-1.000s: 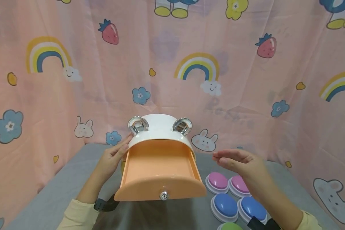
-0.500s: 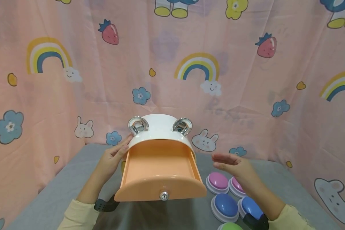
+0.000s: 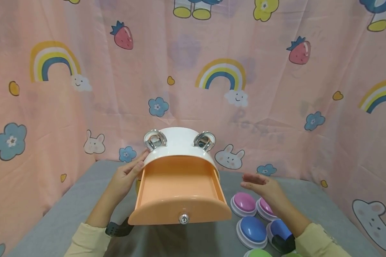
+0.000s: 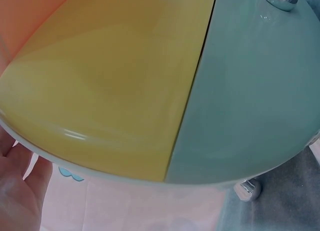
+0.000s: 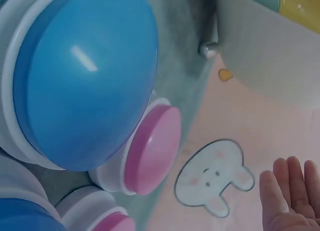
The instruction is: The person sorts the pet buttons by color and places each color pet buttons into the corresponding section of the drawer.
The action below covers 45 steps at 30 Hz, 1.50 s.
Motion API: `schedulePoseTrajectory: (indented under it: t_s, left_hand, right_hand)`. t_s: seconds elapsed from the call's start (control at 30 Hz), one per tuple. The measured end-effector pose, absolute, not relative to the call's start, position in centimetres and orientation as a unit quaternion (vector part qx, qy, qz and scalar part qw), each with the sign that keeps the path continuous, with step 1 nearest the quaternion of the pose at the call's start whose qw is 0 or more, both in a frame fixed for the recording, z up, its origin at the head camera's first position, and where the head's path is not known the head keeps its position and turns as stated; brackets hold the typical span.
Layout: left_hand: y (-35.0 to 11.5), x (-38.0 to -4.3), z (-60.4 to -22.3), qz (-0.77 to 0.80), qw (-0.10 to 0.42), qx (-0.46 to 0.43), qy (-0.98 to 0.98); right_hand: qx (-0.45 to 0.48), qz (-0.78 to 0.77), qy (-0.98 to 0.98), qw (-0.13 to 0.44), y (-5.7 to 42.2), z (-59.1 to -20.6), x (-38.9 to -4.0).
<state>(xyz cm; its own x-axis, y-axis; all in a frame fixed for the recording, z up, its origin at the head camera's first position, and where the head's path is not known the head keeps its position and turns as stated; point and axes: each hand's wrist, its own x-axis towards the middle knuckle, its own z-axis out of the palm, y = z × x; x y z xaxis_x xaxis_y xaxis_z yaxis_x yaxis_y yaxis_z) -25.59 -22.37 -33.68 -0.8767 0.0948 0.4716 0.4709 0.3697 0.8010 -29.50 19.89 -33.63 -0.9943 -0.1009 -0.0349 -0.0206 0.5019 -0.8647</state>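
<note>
A white drawer box [image 3: 180, 141] shaped like a twin-bell alarm clock stands at the centre of the head view, with a silver ring-like bell on each side of its top. Its orange drawer [image 3: 183, 178] is pulled far out, showing a bare floor and a silver knob [image 3: 184, 218]. The yellow front [image 4: 115, 91] and teal front [image 4: 250, 91] show in the left wrist view. Against the box's left side rests my left hand [image 3: 127, 178], fingers extended along it. My right hand [image 3: 262, 185] hovers apart from the box's right side, fingers extended and holding nothing.
Several dome push buttons in white bases sit right of the box: a pink button [image 3: 244, 202], a blue button [image 3: 253, 228] and a green button [image 3: 258, 253] among them. They lie on a grey cloth [image 3: 80, 200]. A printed pink curtain [image 3: 180, 43] hangs behind.
My right hand and sleeve have shifted, the forearm swinging left and the fingers a little lower, then slightly right. My left hand, the box and its drawer have stayed in place.
</note>
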Motion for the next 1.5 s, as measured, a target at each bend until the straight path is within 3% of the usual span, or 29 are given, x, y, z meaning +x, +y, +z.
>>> schedulePoseTrajectory:
  t_s: [0.5, 1.5]
  left_hand:
    - [-22.5, -25.7, -33.7, -0.533, 0.174, -0.172, -0.81]
    - [-22.3, -25.5, -33.7, -0.543, 0.175, -0.176, -0.802]
  right_hand:
    - [-0.026, -0.482, 0.874, 0.052, 20.6, -36.6, -31.6]
    - [-0.023, -0.431, 0.901, 0.052, 21.2, -39.5, -32.1]
